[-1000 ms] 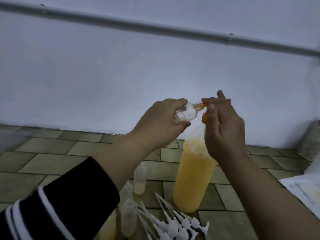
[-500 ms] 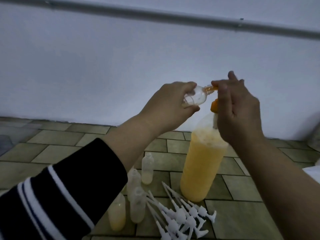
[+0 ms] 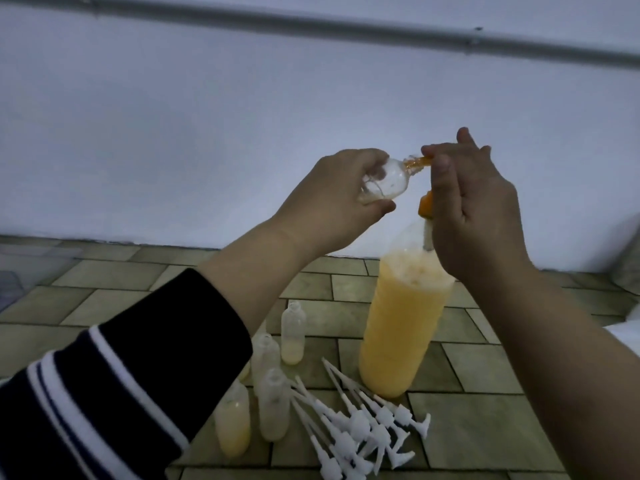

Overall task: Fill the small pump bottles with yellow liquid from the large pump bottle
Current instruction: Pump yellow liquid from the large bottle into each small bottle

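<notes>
A large clear bottle (image 3: 401, 323) of yellow liquid stands on the tiled floor, with an orange pump head (image 3: 425, 202) on top. My right hand (image 3: 474, 209) covers the pump head, fingers curled over it, and the orange spout (image 3: 417, 163) sticks out to the left. My left hand (image 3: 332, 199) holds a small clear bottle (image 3: 149, 183) tilted on its side, its mouth against the spout. A little pale liquid lies in it. Several small bottles (image 3: 292, 332) stand below, some partly filled.
A heap of white pump tops (image 3: 363, 427) with long tubes lies on the floor in front of the large bottle. A white wall with a grey pipe (image 3: 346, 27) rises behind. Something white lies at the right edge (image 3: 623, 327).
The view has shifted a little, so hands and bottles sit slightly differently in frame. Both hands keep the same hold, with the small bottle's mouth at the spout.
</notes>
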`<state>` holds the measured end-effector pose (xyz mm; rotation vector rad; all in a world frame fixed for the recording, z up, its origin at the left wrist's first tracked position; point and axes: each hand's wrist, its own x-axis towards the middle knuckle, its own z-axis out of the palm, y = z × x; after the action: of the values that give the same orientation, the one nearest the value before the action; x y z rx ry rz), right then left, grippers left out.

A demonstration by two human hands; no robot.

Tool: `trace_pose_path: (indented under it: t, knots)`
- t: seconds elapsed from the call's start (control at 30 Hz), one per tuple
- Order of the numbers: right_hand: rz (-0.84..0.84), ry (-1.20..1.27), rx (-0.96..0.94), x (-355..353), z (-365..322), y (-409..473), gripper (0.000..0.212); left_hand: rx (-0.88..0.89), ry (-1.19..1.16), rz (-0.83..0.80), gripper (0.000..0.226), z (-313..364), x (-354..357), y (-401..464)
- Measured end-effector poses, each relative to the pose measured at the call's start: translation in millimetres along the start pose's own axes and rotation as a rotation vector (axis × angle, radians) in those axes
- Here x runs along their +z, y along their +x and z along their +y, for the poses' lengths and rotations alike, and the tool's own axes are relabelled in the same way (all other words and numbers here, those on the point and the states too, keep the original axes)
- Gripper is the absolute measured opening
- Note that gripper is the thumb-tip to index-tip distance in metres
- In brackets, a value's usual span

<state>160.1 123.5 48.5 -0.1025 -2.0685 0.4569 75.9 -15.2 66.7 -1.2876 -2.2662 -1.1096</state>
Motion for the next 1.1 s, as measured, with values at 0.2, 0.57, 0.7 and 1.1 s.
trace_pose_path:
  t: [0.2, 0.57, 0.7, 1.1]
  knots:
    - [-0.19, -0.078, 0.021, -15.8, -4.5, 11.6, 0.048, -0.066, -0.076, 0.006, 0.042, -10.5, 0.7, -5.1]
    - [-0.269, -0.095, 0.029, -29.1, 2.5, 17.2, 0.054, -0.355, -0.442, 0.179, 0.06, -46.2, -52.8, -107.8]
    - [-0.263, -0.068, 0.065, -28.1, -0.9, 16.0, 0.05, -0.461, -0.493, 0.181, 0.079, -77.4, -54.1, -162.1]
    - [-0.192, 0.022, 0.102, -24.2, -6.6, 9.7, 0.049, -0.649, -0.571, 0.287, 0.056, -164.2, -5.5, -240.9]
